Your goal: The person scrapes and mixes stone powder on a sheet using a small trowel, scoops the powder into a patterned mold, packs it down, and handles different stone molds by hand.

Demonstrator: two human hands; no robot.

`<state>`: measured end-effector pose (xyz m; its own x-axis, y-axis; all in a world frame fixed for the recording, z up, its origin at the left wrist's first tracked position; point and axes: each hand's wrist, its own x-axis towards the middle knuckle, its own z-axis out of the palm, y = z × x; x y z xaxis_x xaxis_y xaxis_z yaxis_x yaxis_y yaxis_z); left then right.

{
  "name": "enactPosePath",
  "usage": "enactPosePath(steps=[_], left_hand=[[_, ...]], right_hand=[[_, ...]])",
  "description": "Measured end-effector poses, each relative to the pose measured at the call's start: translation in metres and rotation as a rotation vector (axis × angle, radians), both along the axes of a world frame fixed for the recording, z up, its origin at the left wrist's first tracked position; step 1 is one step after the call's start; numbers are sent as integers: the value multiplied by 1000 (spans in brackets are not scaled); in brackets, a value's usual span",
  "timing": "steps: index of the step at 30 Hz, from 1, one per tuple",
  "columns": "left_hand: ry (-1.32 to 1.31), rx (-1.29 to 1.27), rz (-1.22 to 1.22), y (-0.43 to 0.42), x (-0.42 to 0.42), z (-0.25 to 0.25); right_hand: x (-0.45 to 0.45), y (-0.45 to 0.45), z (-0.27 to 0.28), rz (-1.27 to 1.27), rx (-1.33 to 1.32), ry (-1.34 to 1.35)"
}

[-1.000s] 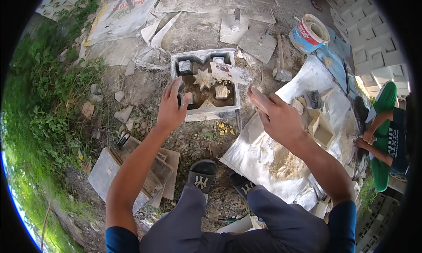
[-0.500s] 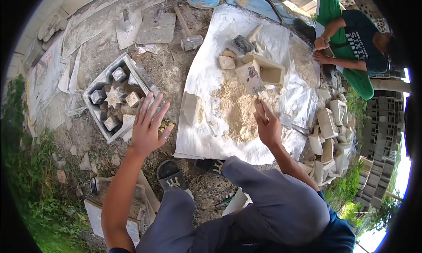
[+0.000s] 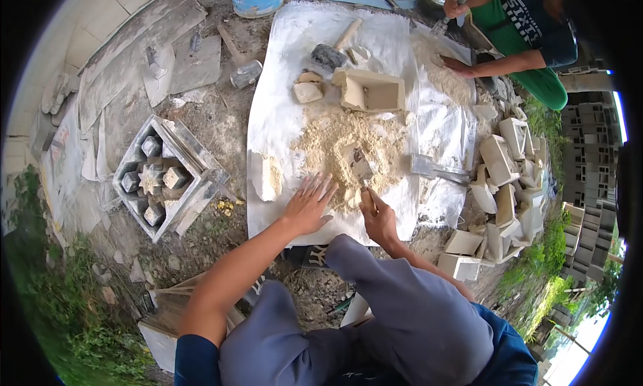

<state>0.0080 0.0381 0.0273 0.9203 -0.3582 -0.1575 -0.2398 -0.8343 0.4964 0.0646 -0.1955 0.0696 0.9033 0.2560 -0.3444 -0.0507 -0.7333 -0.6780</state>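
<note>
Rough outdoor ground, white sheet. Right hand has fingers closed round trowel, seemingly scooping sandy mix; left hand has fingers spread. Lifting needs level trowel.

The sheet is white, the powder pale tan, the brown-handled trowel blotched reddish, and the bucket blue with a red band.

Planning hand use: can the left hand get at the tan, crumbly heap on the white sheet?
Likely yes: the left hand looks empty, close beside the heap, with nothing visible between. The right hand, holding a brown-handled trowel, sits to its right.
</note>
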Motion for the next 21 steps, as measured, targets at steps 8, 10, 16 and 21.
enactPosePath(steps=[8,10,16,21], left_hand=[[262,160,-1,-11,22,-2],[178,114,36,-5,20,-1],[-156,-89,226,14,4,17],[-418,-270,522,36,-34,40]], right_hand=[[19,7,31,-133,293,592],[27,7,39,-162,331,627],[53,23,90,-52,292,619],[67,59,141,112,248,613]])
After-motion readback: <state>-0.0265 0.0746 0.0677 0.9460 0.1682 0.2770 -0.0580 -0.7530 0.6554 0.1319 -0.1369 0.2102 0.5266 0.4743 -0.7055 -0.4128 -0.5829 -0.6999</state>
